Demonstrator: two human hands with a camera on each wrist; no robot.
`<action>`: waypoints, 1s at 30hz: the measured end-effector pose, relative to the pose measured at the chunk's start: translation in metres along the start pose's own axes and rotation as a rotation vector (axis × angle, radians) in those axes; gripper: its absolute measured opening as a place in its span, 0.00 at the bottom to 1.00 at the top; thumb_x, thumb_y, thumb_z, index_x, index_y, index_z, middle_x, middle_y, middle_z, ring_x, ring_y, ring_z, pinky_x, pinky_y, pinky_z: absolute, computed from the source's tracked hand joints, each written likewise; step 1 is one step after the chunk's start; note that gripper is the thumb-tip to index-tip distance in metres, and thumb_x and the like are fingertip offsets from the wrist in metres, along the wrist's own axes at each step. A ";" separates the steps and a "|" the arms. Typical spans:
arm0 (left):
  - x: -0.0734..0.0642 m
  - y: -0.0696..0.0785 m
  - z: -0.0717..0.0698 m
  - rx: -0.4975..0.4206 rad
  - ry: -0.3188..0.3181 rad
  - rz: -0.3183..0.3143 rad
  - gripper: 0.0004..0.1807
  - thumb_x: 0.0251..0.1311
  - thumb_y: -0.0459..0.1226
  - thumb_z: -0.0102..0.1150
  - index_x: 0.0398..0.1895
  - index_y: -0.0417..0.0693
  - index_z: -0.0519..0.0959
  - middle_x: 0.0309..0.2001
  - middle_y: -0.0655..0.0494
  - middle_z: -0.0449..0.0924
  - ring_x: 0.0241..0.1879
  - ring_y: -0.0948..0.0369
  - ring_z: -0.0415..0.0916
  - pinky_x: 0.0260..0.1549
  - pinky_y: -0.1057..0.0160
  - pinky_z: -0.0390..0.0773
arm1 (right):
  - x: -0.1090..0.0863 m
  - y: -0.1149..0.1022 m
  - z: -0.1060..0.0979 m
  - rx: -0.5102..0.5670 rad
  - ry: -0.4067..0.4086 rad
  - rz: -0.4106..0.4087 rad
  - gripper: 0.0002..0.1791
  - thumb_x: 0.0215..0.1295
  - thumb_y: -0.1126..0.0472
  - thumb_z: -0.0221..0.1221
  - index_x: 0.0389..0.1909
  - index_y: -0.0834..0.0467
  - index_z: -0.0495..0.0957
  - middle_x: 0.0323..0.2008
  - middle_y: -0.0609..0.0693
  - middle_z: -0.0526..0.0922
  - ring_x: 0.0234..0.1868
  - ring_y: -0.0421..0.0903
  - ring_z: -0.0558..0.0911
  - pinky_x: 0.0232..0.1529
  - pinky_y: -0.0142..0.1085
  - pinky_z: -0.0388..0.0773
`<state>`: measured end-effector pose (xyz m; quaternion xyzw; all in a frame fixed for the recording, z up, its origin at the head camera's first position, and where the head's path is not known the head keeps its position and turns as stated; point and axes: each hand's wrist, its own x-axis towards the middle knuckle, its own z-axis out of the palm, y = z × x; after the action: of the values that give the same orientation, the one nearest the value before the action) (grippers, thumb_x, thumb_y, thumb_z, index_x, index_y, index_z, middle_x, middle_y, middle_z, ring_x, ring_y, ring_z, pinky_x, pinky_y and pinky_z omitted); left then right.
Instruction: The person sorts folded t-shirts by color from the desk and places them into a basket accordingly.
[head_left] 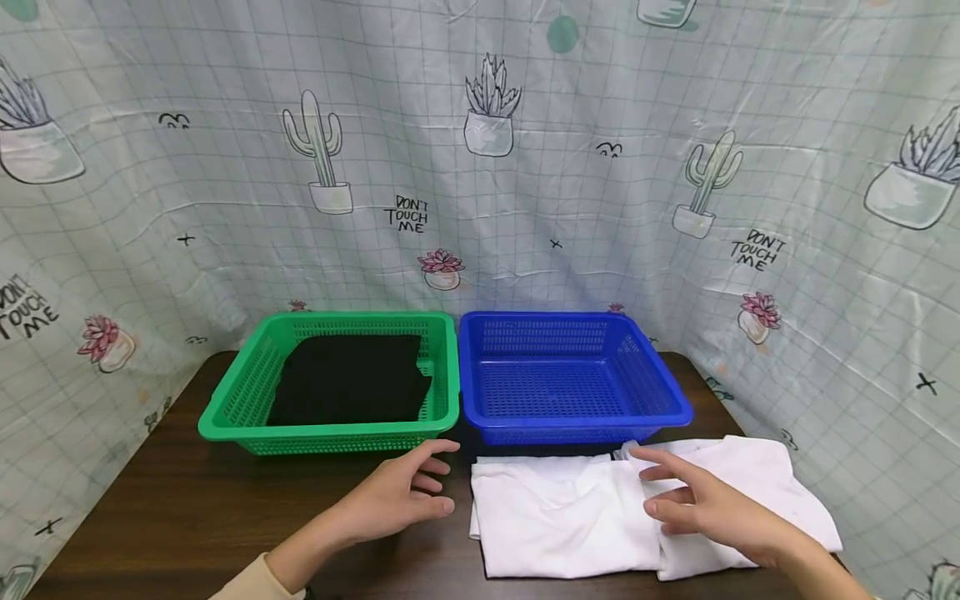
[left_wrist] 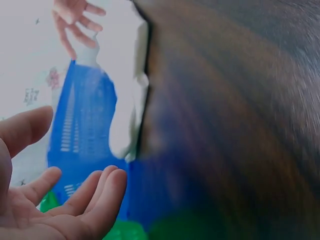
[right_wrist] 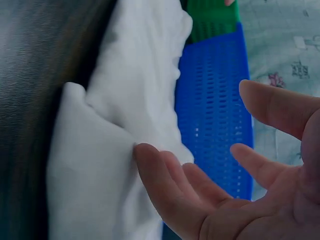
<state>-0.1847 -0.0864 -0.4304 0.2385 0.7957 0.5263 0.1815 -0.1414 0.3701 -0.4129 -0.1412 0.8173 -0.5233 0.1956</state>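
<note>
White folded cloth (head_left: 562, 521), apparently a garment, lies on the table in front of the blue basket. My left hand (head_left: 397, 496) hovers left of it, fingers loosely bent and holding nothing. Over the right part of the white cloth is my right hand (head_left: 705, 508), fingers parted and nothing gripped. In the right wrist view the fingertips (right_wrist: 147, 152) appear close to the cloth; I cannot tell whether they touch it. Black folded cloth (head_left: 352, 379) lies inside the green basket (head_left: 330, 431). The blue basket (head_left: 577, 421) holds nothing visible.
Both baskets stand side by side at the back of the dark wooden table (head_left: 172, 500). Behind and beside them hangs a curtain (head_left: 570, 192) printed with potted plants. A small clear item (head_left: 626, 450) shows at the white cloth's back edge, partly hidden.
</note>
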 end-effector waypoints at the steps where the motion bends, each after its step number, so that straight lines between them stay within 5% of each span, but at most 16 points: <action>1: 0.002 -0.001 0.003 -0.008 -0.001 -0.013 0.38 0.68 0.39 0.72 0.78 0.56 0.68 0.67 0.40 0.76 0.63 0.42 0.79 0.55 0.46 0.84 | -0.001 0.003 0.001 0.003 -0.003 0.011 0.40 0.80 0.61 0.59 0.83 0.65 0.50 0.71 0.82 0.61 0.60 0.63 0.81 0.51 0.45 0.87; 8: 0.012 -0.006 0.020 -0.028 -0.033 -0.078 0.40 0.66 0.40 0.73 0.79 0.54 0.65 0.66 0.39 0.77 0.61 0.42 0.81 0.54 0.39 0.83 | -0.001 0.014 0.010 0.021 -0.004 0.055 0.41 0.79 0.61 0.61 0.83 0.67 0.50 0.67 0.80 0.65 0.59 0.61 0.82 0.51 0.46 0.87; 16: 0.029 -0.011 0.032 -0.179 -0.092 -0.149 0.42 0.66 0.36 0.72 0.80 0.48 0.62 0.59 0.41 0.78 0.53 0.51 0.84 0.53 0.47 0.83 | 0.006 0.016 0.019 0.048 -0.032 0.094 0.45 0.79 0.58 0.61 0.84 0.64 0.46 0.68 0.82 0.64 0.62 0.61 0.80 0.54 0.48 0.86; 22: 0.034 -0.012 0.038 -0.243 -0.101 -0.132 0.43 0.65 0.31 0.71 0.80 0.42 0.61 0.51 0.43 0.81 0.47 0.55 0.83 0.48 0.55 0.83 | 0.016 0.020 0.026 0.081 -0.041 0.094 0.45 0.79 0.59 0.61 0.84 0.65 0.45 0.68 0.82 0.65 0.63 0.63 0.79 0.56 0.52 0.84; 30: 0.036 -0.013 0.042 -0.319 -0.086 -0.110 0.43 0.63 0.25 0.70 0.80 0.44 0.62 0.55 0.40 0.77 0.48 0.52 0.83 0.49 0.56 0.83 | 0.029 0.022 0.043 0.172 0.027 0.123 0.43 0.78 0.59 0.62 0.84 0.61 0.49 0.68 0.73 0.63 0.66 0.60 0.72 0.57 0.48 0.78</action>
<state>-0.1941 -0.0382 -0.4603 0.1851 0.7053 0.6246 0.2795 -0.1482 0.3322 -0.4540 -0.0665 0.7791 -0.5803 0.2275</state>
